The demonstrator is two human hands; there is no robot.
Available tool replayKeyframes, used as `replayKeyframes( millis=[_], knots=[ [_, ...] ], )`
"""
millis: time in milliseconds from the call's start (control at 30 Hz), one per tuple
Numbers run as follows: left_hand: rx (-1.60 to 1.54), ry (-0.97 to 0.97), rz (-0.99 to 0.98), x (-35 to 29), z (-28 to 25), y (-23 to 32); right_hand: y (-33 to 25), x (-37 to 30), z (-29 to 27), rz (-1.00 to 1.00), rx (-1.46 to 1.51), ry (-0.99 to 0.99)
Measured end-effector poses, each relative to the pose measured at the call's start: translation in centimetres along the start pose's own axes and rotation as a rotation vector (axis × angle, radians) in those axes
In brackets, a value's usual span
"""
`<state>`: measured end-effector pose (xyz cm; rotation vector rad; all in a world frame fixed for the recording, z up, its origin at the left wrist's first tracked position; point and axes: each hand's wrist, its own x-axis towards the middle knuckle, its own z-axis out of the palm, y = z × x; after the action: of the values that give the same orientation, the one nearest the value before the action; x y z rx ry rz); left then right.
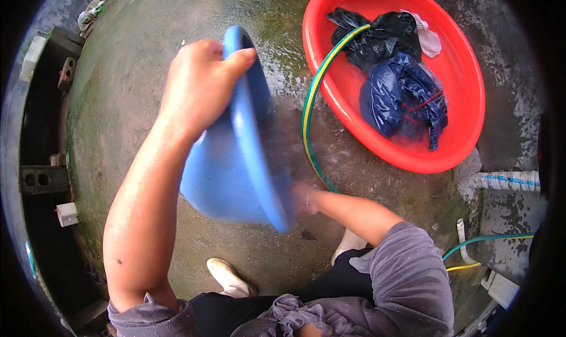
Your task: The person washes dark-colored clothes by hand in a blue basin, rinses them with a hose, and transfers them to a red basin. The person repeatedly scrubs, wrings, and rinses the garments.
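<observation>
A blue plastic basin [221,178] is tipped on its side in front of me, its mouth facing right. My left hand [203,80] grips its far rim, with the thumb over the edge. Down at the near end of the mouth, my right hand [303,198] is smeared by motion and its fingers are hidden at the basin's inside. Blurred water seems to spill from the mouth onto the wet ground. To the right stands a big red tub [466,154] holding dark blue shiny clothing [395,95], a black shiny garment [389,36] and a pale pink cloth [428,36].
A green and yellow hose [308,113] runs over the tub's rim and down past my right wrist. Wet, mossy concrete [135,54] lies around my white boots [227,275]. Hollow blocks [44,179] line the left side; a wrapped white pipe [507,181] juts in from the right.
</observation>
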<state>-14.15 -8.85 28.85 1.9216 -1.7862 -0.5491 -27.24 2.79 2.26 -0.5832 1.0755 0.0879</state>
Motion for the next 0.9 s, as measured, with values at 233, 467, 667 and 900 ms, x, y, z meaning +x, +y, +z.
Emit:
replayKeyframes(
  millis=[233,467,667,900],
  knots=[
    [0.178,-0.016,0.112,1.1,-0.7,4.1,2.1,5.9,4.9,-0.044,0.321,-0.440],
    [0.088,-0.035,-0.043,0.2,-4.9,2.2,-2.0,0.0,6.0,-0.090,0.111,-0.286],
    [-0.172,0.178,-0.217,-3.3,-11.0,-8.0,-5.1,-1.7,2.1,-0.447,0.348,-0.007],
    [-0.517,0.427,-0.533,-11.4,-10.0,-25.6,-9.3,-2.7,1.5,-0.762,0.101,0.051]
  ],
)
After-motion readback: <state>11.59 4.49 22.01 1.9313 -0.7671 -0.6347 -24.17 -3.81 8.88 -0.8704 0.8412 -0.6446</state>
